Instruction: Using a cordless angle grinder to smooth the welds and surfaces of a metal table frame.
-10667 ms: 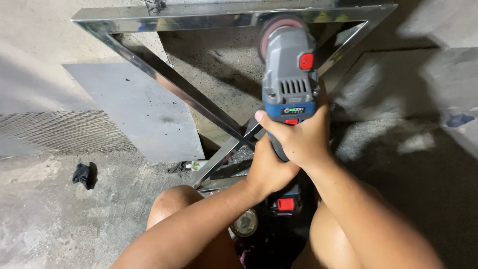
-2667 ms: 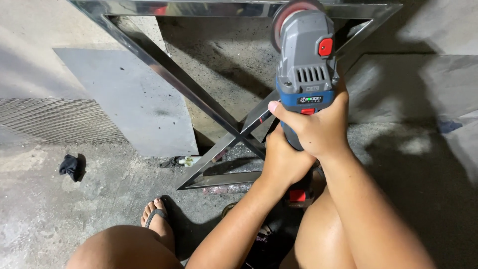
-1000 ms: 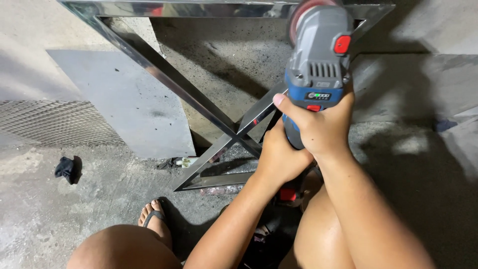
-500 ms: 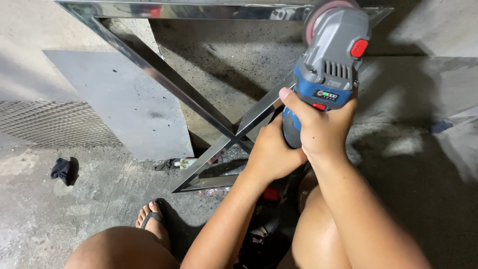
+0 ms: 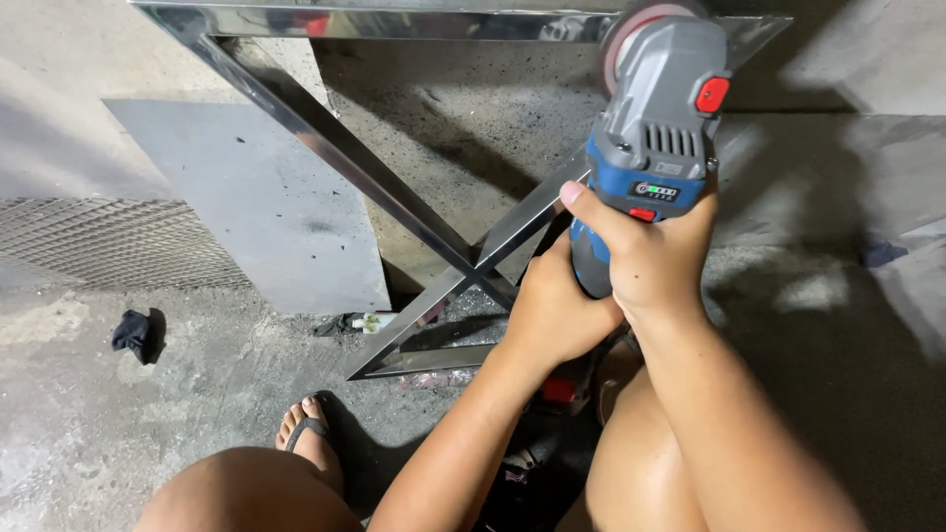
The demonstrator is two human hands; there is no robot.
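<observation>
Overhead, both hands gripped a cordless angle grinder [image 5: 655, 128] whose long axis ran from the person's lap up and away toward the polished steel frame [image 5: 394, 22]. The right hand [image 5: 645, 256] was clenched around the blue neck of the tool, just below the grey motor housing, thumb stretched across its left side. The left hand [image 5: 552, 310] wrapped the lower handle, nearer the body and just behind the right hand, the two touching. The reddish abrasive disc [image 5: 631, 25] sat at the far end of the grinder, at the frame's top rail near its right corner; whether it touched the metal could not be told. Relative to the frame, the crossing diagonal bars [image 5: 473, 276] lay left of the hands, a flat grey sheet [image 5: 246, 207] lay beyond the left diagonal, and a sandalled foot [image 5: 307, 433] rested on the concrete floor [image 5: 99, 414] below the frame's lower corner.
</observation>
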